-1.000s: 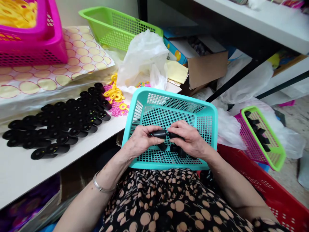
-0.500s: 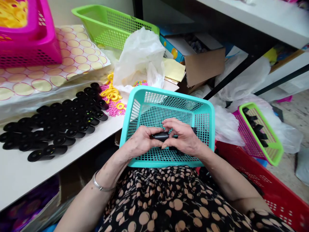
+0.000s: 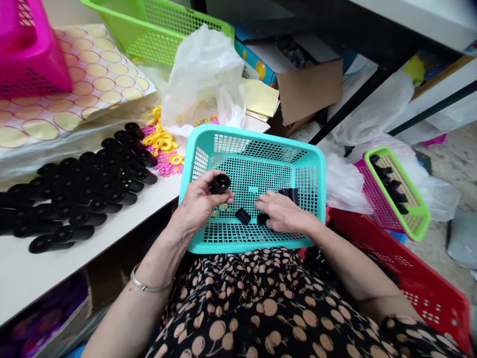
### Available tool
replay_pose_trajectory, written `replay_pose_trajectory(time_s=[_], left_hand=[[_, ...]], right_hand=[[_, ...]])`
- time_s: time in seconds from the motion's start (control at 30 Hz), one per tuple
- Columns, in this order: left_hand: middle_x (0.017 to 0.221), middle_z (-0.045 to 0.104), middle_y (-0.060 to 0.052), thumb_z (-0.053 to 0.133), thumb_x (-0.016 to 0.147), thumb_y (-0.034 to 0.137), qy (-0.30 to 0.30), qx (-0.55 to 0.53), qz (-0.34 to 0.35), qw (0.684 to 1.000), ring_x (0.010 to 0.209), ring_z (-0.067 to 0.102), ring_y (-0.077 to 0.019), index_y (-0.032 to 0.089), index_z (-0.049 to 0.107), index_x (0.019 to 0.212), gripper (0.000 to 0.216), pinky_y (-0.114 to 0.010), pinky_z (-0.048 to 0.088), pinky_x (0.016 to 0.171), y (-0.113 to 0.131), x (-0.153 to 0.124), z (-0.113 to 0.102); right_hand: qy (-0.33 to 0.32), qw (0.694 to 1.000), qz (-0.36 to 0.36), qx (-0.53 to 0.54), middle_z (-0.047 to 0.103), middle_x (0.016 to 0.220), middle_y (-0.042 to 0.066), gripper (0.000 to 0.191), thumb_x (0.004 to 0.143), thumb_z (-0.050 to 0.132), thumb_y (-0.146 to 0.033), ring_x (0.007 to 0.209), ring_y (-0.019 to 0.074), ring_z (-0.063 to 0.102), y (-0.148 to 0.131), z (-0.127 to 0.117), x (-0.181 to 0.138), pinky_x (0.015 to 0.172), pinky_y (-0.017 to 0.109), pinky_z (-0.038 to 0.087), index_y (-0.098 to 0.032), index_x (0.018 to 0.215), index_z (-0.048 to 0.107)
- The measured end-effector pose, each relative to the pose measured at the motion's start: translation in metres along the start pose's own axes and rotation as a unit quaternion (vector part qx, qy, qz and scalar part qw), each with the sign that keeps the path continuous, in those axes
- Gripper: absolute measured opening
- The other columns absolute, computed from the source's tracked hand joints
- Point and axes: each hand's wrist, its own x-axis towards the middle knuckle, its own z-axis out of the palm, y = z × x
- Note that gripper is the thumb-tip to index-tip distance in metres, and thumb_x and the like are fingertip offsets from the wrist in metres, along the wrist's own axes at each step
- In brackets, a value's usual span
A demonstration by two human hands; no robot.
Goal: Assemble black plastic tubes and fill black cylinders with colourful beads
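Black tube [image 3: 220, 183] is up in my left hand [image 3: 201, 199], pinched between thumb and fingers above the left part of the turquoise basket [image 3: 253, 134], open end facing me. My right hand [image 3: 281, 211] is down inside the basket, fingers curled, tips at a dark piece [image 3: 263, 219]; can't tell if it's gripped. Hands well apart, one loose black piece [image 3: 243, 216] lying between them on the mesh.

Basket's near rim is against my patterned garment [image 3: 246, 298], left rim just beside the white table [image 3: 22, 278] edge. Room to move: open mesh from hands to far wall, plus the gap between hands. Tighter at right, where more black plastic [image 3: 289, 195] sits behind the right hand.

Writing: blue box [image 3: 257, 62] has an orange round print; small lettering too tiny to read.

Counts: held tube 1, loose piece 1, at fingertips 1, right end at least 1, overlapped. On table: black tubes [image 3: 93, 179] packed tight, more than twenty, exact number unclear; yellow rings [image 3: 164, 144] several, overlapping, by pink beads [image 3: 167, 168]; white plastic bag [image 3: 204, 74] 1. Green basket [image 3: 160, 42] 1, red crate [image 3: 439, 296] 1, silver bracelet [image 3: 147, 288] 1.
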Motion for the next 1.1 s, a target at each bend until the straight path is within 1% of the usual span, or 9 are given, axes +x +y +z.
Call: replay_pose_trajectory(time_s=[0.13,0.47,0.53,0.67,0.77,0.83,0.9,1.0,1.1], left_hand=[[0.067,0.061,0.003,0.069,0.055,0.007,0.011,0.049,-0.029,0.998,0.068,0.061,-0.0136,0.016,0.052,0.085,0.035,-0.028,0.051,0.069,-0.001,-0.001,0.002],[0.066,0.055,0.003,0.081,0.053,0.026,-0.012,0.176,-0.045,0.983,0.059,0.048,-0.0092,0.014,0.056,0.07,0.033,-0.024,0.037,0.056,0.0,-0.004,0.004],[0.065,0.054,0.002,0.081,0.054,0.027,-0.012,0.199,-0.046,0.979,0.06,0.047,-0.0091,0.014,0.057,0.067,0.03,-0.024,0.036,0.056,0.001,-0.005,0.004],[0.066,0.058,0.001,0.078,0.052,0.018,-0.031,0.165,-0.095,0.981,0.062,0.051,-0.0112,0.013,0.062,0.073,0.027,-0.025,0.039,0.057,-0.001,-0.006,0.004],[0.068,0.061,-0.001,0.078,0.05,0.013,-0.031,0.144,-0.113,0.983,0.065,0.055,-0.0127,0.013,0.065,0.077,0.031,-0.026,0.043,0.062,-0.001,-0.007,0.005],[0.07,0.063,-0.001,0.078,0.049,0.012,-0.031,0.148,-0.106,0.983,0.066,0.056,-0.0131,0.013,0.066,0.078,0.031,-0.027,0.045,0.064,-0.001,-0.007,0.005],[0.07,0.063,-0.001,0.079,0.048,0.013,-0.027,0.155,-0.092,0.983,0.066,0.056,-0.0133,0.013,0.067,0.077,0.031,-0.027,0.045,0.063,-0.001,-0.006,0.005],[0.071,0.063,-0.001,0.081,0.047,0.015,-0.008,0.156,-0.068,0.985,0.067,0.056,-0.0136,0.014,0.067,0.076,0.033,-0.027,0.045,0.062,-0.004,-0.005,0.003],[0.072,0.063,-0.001,0.082,0.048,0.018,-0.003,0.166,-0.062,0.984,0.067,0.056,-0.014,0.014,0.066,0.076,0.033,-0.027,0.046,0.063,-0.006,-0.004,0.0]], right_hand=[[-0.001,0.998,0.045,-0.052,0.055,0.094,0.011,0.02,0.068,0.052,-0.003,0.087,0.0241,0.044,0.002,0.009,-0.001,0.068,0.035,0.037,-0.016,0.082,0.059],[0.117,0.973,0.044,0.195,0.054,0.087,0.004,0.016,0.08,0.055,-0.017,0.084,0.0174,0.048,0.026,0.011,-0.011,0.076,0.034,0.041,-0.017,0.095,0.06],[0.14,0.931,0.072,0.33,0.055,0.084,0.002,0.024,0.081,0.058,-0.024,0.072,0.0129,0.048,0.023,0.014,-0.012,0.067,0.029,0.042,-0.017,0.103,0.06],[0.171,0.793,0.106,0.575,0.06,0.085,0.001,0.034,0.076,0.067,-0.032,0.068,0.0096,0.054,0.017,0.017,-0.014,0.065,0.027,0.046,-0.017,0.107,0.06],[0.188,0.755,0.105,0.619,0.063,0.086,0.001,0.034,0.073,0.071,-0.031,0.072,0.0105,0.057,0.013,0.018,-0.012,0.068,0.027,0.047,-0.018,0.103,0.062],[0.192,0.782,0.106,0.584,0.062,0.084,0.001,0.034,0.074,0.07,-0.032,0.071,0.0112,0.056,0.011,0.017,-0.01,0.067,0.028,0.046,-0.018,0.103,0.062],[0.205,0.834,0.119,0.498,0.06,0.081,0.0,0.031,0.078,0.066,-0.033,0.07,0.0128,0.054,0.01,0.014,-0.007,0.065,0.029,0.046,-0.019,0.105,0.061],[0.25,0.92,0.121,0.277,0.061,0.094,0.006,0.023,0.082,0.059,-0.025,0.084,0.0195,0.054,0.013,0.01,-0.004,0.074,0.037,0.046,-0.019,0.104,0.062],[0.25,0.959,0.081,0.109,0.059,0.107,0.009,0.016,0.084,0.054,-0.016,0.099,0.0239,0.048,0.019,0.008,-0.008,0.086,0.043,0.042,-0.019,0.097,0.063]])
